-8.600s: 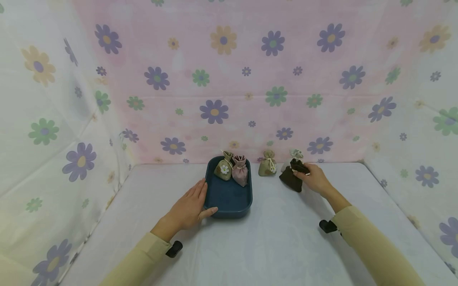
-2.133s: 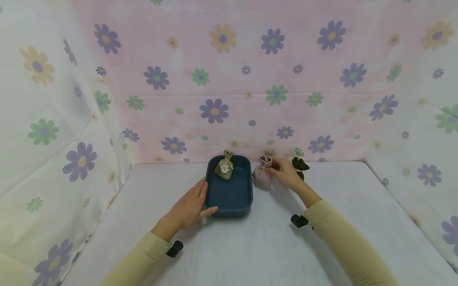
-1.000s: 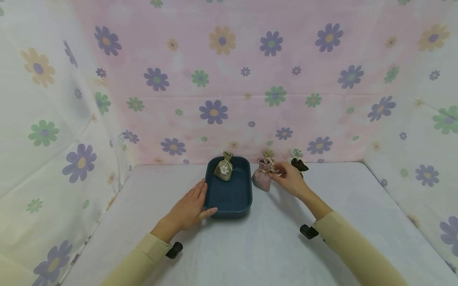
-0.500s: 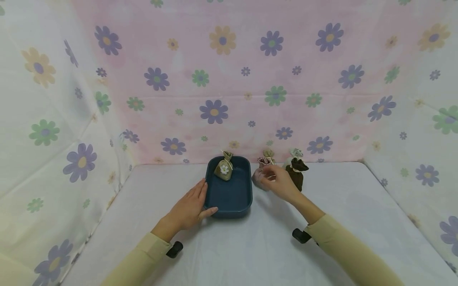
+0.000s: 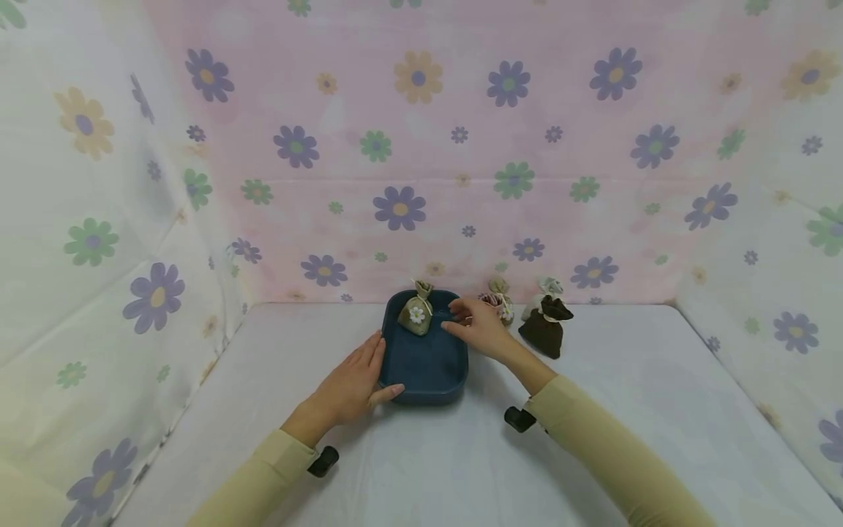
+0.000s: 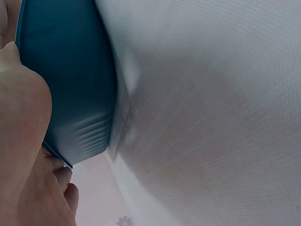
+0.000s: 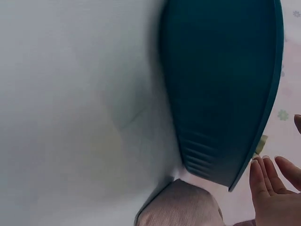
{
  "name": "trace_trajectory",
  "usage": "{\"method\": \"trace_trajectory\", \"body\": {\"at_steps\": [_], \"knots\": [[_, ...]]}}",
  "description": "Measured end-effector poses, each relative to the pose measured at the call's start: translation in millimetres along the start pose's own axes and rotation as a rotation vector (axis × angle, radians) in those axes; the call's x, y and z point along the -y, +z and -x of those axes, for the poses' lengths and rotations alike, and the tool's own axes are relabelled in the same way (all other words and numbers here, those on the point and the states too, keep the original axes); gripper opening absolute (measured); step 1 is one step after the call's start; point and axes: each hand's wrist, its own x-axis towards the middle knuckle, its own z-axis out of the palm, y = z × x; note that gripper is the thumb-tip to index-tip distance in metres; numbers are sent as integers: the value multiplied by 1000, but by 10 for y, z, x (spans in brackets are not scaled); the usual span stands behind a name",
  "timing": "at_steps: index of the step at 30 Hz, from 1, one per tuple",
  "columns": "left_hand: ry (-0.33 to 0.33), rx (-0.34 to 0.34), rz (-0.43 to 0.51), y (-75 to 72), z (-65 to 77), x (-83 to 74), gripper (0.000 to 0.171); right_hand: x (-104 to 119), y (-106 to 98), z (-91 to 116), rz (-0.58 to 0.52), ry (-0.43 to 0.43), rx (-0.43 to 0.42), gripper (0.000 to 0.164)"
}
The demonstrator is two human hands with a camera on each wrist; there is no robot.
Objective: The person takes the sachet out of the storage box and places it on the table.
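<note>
My left hand (image 5: 345, 384) lies along the left side of a dark blue tray (image 5: 428, 398), fingers straight, thumb at the front left corner. Over the tray's right rim hovers my right hand (image 5: 484, 329), fingers loosely bent and holding nothing. Inside the tray, at the back, leans an olive drawstring pouch (image 5: 415, 322) with a white flower, just left of the right fingertips. A pink pouch (image 5: 492, 298) stands right of the tray, mostly hidden behind the right hand in the head view; the right wrist view shows the pink pouch (image 7: 181, 207) beside the tray wall.
Behind the pink pouch stands another olive pouch (image 5: 499, 287) with a flower. Farther right, a dark brown pouch (image 5: 543, 334) is in front of a pale pouch (image 5: 549, 286). Flower-print cloth walls (image 5: 421, 146) enclose the white table (image 5: 626, 366) at the back and sides.
The brown pouch, held earlier, stands on the table. The pink pouch went from the tray to the table and was let go. My right hand then moved left over the tray; the left hand stayed.
</note>
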Motion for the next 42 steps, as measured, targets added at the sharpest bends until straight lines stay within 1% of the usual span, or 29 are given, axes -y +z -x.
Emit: {"method": "trace_trajectory", "body": {"at_steps": [5, 7, 13, 20, 24, 27, 32, 36, 42], "knots": [[7, -16, 3, 12, 7, -7, 100, 26, 77, -164, 4, 75, 30, 54], [7, -12, 1, 16, 5, -11, 100, 27, 104, -223, 2, 98, 38, 56], [6, 0, -1, 21, 0, -17, 100, 9, 178, -362, 6, 138, 68, 58], [7, -2, -16, 16, -2, 5, 100, 12, 217, -508, 30, 152, 82, 63], [1, 6, -14, 18, 3, 9, 100, -1, 220, -567, 50, 153, 114, 63], [1, 12, -11, 27, 11, 1, 101, -15, 223, -593, 49, 170, 139, 62], [1, 9, -14, 53, 21, 0, 100, -41, 246, -625, 1, 202, 175, 60], [3, 9, -20, 53, 21, 7, 99, -43, 260, -648, -43, 188, 189, 55], [3, 9, -19, 8, 20, 4, 99, -20, 272, -672, -74, 173, 185, 54]]}}
